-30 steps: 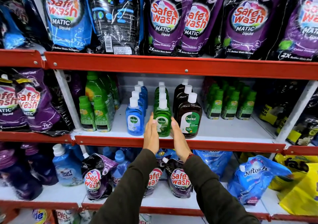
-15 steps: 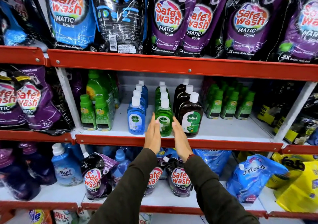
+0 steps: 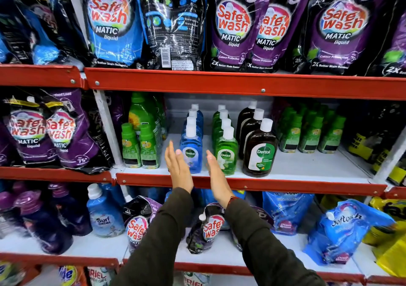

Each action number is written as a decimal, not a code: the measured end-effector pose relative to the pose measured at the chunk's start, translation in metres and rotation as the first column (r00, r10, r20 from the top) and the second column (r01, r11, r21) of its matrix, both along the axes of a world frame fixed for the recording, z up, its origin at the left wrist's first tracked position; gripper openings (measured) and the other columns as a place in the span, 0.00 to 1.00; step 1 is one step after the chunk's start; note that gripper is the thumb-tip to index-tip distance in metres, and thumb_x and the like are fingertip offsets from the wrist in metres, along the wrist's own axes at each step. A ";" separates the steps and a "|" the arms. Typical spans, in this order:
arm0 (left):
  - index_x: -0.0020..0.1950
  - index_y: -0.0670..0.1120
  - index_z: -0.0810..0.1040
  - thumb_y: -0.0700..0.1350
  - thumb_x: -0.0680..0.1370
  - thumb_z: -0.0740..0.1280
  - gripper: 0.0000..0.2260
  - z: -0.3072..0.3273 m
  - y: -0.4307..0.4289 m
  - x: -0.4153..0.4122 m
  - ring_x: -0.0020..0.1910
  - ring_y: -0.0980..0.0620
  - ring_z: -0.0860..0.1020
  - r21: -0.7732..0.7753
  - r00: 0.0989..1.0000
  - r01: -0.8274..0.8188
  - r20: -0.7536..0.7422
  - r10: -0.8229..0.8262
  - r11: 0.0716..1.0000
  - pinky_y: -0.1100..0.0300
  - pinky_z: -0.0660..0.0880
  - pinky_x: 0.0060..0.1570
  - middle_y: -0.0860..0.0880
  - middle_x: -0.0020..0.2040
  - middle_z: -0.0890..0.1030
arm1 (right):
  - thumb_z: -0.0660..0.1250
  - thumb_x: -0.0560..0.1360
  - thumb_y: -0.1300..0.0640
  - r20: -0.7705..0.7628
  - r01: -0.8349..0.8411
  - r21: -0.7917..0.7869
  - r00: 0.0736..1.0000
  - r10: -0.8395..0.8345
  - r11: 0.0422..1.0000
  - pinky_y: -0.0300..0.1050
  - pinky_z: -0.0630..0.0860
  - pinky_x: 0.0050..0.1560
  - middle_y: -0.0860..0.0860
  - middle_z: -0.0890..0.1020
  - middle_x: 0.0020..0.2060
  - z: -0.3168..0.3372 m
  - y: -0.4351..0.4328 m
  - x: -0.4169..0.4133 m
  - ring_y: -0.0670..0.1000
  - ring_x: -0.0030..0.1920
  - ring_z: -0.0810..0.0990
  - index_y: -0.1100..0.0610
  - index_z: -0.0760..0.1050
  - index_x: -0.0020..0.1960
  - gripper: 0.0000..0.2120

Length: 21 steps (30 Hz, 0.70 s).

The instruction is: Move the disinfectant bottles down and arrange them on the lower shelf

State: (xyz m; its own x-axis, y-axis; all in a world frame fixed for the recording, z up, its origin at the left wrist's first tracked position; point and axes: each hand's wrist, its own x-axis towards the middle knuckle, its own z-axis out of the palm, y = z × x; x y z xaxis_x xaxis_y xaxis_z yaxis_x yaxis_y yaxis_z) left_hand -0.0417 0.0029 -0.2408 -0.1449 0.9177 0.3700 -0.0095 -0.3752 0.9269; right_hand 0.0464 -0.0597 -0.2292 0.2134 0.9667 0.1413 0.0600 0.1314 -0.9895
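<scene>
Two arms in dark olive sleeves are reaching up toward the middle shelf [image 3: 307,171], a white board with a red metal lip, and everything here is easiest placed against the front translucent blue Dettol bottle with its white cap [image 3: 191,151]. That bottle is standing upright at the shelf's front edge, heading a row of the same blue bottles running back behind it. The left hand [image 3: 179,171] is hovering just left of it, palm turned inward, fingers straight and lying close together, gripping nothing; whether the fingertips are brushing the bottle I cannot tell. The right hand [image 3: 216,176] is hanging just right of the blue bottle, in the gap between it and the front green Dettol bottle [image 3: 226,154], fingers likewise flat, together and empty. The two palms are facing each other with the blue bottle between them.

Further right of the green row, a row of dark brown Dettol bottles [image 3: 259,149] with white caps is standing upright. To the left of the blue bottle, small green bottles with green caps [image 3: 140,149] are crowding the shelf's corner. Above it, purple and blue Safewash liquid pouches [image 3: 232,29] are leaning on the upper shelf. Below it, the lower shelf [image 3: 219,257] is holding more Safewash pouches and a pale blue Surf Excel bottle [image 3: 103,215].
</scene>
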 end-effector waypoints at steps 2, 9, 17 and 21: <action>0.82 0.49 0.58 0.64 0.83 0.49 0.31 -0.007 0.019 -0.009 0.81 0.52 0.58 -0.143 0.985 0.166 0.063 -0.159 0.976 0.50 0.53 0.81 0.46 0.83 0.59 | 0.52 0.81 0.34 -0.030 -0.003 -0.026 1.000 0.002 1.000 0.49 0.51 0.84 0.47 0.60 0.82 -0.001 0.007 -0.006 0.40 0.78 0.57 0.51 0.56 0.82 0.35; 0.75 0.54 0.71 0.72 0.77 0.54 0.34 -0.031 0.037 -0.016 0.72 0.50 0.74 -0.199 0.951 0.307 0.107 -0.291 0.931 0.42 0.67 0.75 0.48 0.72 0.77 | 0.58 0.67 0.19 -0.056 -0.008 -0.041 0.998 0.005 0.999 0.55 0.57 0.83 0.43 0.68 0.78 -0.028 0.034 -0.003 0.43 0.78 0.65 0.44 0.64 0.79 0.47; 0.81 0.49 0.62 0.65 0.83 0.50 0.31 -0.015 0.022 -0.018 0.77 0.51 0.68 -0.196 0.960 0.262 -0.052 -0.276 0.945 0.47 0.62 0.79 0.46 0.78 0.69 | 0.60 0.67 0.19 -0.012 -0.038 -0.086 0.999 0.037 0.996 0.56 0.60 0.81 0.44 0.70 0.77 -0.038 0.048 0.005 0.45 0.78 0.67 0.43 0.64 0.78 0.46; 0.83 0.47 0.55 0.59 0.86 0.47 0.28 -0.005 0.011 -0.015 0.82 0.51 0.56 -0.141 0.970 0.171 -0.148 -0.191 0.975 0.49 0.51 0.82 0.47 0.83 0.58 | 0.60 0.80 0.35 0.073 0.039 -0.069 0.997 -0.034 0.997 0.44 0.54 0.80 0.48 0.62 0.81 0.019 0.002 -0.008 0.47 0.81 0.60 0.51 0.56 0.82 0.37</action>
